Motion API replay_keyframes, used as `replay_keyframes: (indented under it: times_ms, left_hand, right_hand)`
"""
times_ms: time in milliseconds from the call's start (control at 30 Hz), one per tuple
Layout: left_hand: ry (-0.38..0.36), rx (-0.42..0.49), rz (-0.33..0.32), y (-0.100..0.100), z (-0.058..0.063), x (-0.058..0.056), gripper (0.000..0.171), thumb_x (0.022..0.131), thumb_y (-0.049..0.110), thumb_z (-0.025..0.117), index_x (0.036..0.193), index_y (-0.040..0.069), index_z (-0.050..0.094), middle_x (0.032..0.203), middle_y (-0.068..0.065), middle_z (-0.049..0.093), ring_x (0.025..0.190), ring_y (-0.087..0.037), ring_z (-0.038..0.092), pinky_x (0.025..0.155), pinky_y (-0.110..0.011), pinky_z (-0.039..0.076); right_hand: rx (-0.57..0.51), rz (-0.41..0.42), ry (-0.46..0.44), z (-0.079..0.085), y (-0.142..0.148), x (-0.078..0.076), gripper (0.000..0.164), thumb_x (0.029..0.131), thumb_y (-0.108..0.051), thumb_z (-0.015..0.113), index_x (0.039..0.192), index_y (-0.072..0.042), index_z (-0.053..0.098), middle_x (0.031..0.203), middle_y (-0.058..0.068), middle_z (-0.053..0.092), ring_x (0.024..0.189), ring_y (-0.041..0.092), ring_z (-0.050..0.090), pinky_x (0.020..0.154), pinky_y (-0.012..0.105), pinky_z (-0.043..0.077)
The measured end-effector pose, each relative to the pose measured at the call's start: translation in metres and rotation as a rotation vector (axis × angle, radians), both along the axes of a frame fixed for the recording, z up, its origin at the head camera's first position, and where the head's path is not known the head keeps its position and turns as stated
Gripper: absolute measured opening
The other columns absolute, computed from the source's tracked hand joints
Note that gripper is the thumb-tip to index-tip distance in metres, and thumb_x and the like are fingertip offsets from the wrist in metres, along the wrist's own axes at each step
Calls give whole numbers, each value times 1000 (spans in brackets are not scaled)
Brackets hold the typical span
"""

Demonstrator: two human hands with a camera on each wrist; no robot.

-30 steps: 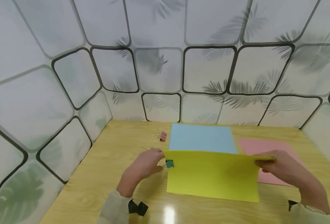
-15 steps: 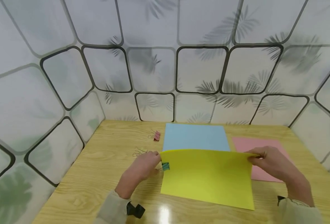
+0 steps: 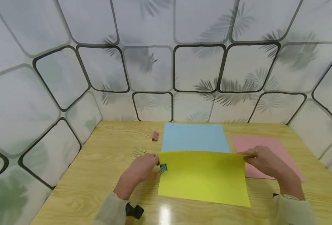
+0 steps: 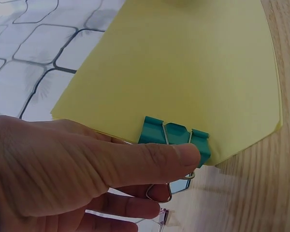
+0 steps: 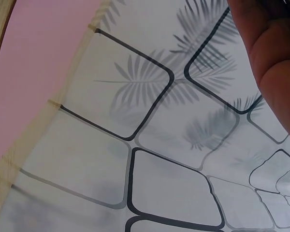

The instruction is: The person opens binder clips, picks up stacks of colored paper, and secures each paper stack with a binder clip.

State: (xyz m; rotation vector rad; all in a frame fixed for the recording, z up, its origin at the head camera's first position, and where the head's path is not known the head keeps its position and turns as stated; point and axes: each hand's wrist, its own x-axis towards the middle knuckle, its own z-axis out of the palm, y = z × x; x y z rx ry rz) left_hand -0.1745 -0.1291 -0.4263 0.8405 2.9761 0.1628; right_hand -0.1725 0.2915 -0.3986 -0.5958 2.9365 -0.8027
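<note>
A stack of yellow paper [image 3: 202, 178] is held up with its lower part slanting toward me, over the table. My left hand [image 3: 140, 168] is at its upper left corner, where a teal binder clip [image 4: 176, 136] sits on the sheets' edge. In the left wrist view the thumb [image 4: 169, 157] lies across the clip, with the fingers behind and wire handles between. My right hand [image 3: 263, 159] pinches the upper right corner of the yellow paper between thumb and fingers. The right wrist view has only part of that hand [image 5: 275, 63], at the upper right.
Light blue paper [image 3: 194, 136] lies behind the yellow stack. Pink paper [image 3: 270, 153] lies to the right, partly under my right forearm. A pink binder clip [image 3: 155, 136] and a yellow one [image 3: 139, 152] rest on the wooden table [image 3: 104, 162] at left. Patterned walls [image 3: 196, 68] border it.
The whole head view has shifted, so things sit further left in it. The teal clip has tilted at the paper's edge, and the yellow clip beside my left hand shows more. Both hands keep their hold.
</note>
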Motion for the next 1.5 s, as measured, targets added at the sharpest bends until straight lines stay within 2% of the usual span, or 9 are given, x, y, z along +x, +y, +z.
replay_keyframes:
  times_ms: [300,467,667,800,1133,1233,1300,1400,1500]
  left_hand:
    - [-26,25,-22,0,-1,-5,31,83,19,82,103,16,59,101,-5,69,96,-26,66,81,-43,56]
    - [-96,106,-29,-10,-1,4,29,86,13,78,102,21,55,107,-2,71,101,-22,67,84,-42,55]
    - [-176,157,11,-12,4,13,19,91,8,72,96,18,57,101,-2,71,95,-21,67,79,-42,55]
    - [-208,166,6,-6,5,10,27,85,10,79,104,17,61,106,-2,71,99,-22,67,83,-42,55]
    - [-235,122,40,-1,5,4,27,84,13,80,104,11,62,105,-7,69,94,-24,65,80,-42,54]
    - [-285,115,62,0,6,3,30,84,14,80,110,10,64,109,-6,69,97,-22,65,82,-41,54]
    - [-314,117,71,1,7,3,32,84,14,80,112,9,64,109,-6,69,97,-23,64,82,-40,54]
    - [-325,105,73,2,7,4,32,84,17,81,110,8,64,105,-5,68,95,-23,64,80,-40,53]
    - [-331,115,66,2,7,5,28,83,18,82,103,8,63,96,-3,66,87,-22,61,75,-40,51]
  right_hand:
    - [65,35,47,-6,-2,-5,23,90,2,63,111,5,73,106,20,73,91,23,67,68,27,49]
    - [41,54,-12,-6,-12,-12,24,92,3,61,113,8,71,109,25,71,79,12,58,63,25,41]
    - [26,61,-49,-10,-17,-17,25,93,2,60,115,9,70,111,27,69,70,12,49,61,28,38]
    - [26,25,-88,-13,-11,-15,26,93,3,59,116,11,68,114,31,67,64,10,43,59,27,37]
    - [13,1,-123,-19,-7,-15,28,94,2,59,118,13,66,115,32,65,72,14,57,61,28,42]
    - [-10,-2,-162,-23,-7,-15,18,94,3,56,101,9,72,84,21,67,63,12,54,58,26,41]
    - [-24,0,-179,-27,-7,-16,17,94,4,55,85,1,69,64,5,53,57,9,51,55,25,39]
    - [-27,8,-173,-32,-9,-16,32,94,4,54,66,-11,51,59,-7,28,50,8,39,52,24,33]
    - [-30,-7,-171,-35,-10,-16,41,94,4,54,64,-17,35,57,-8,28,49,7,36,51,24,31]
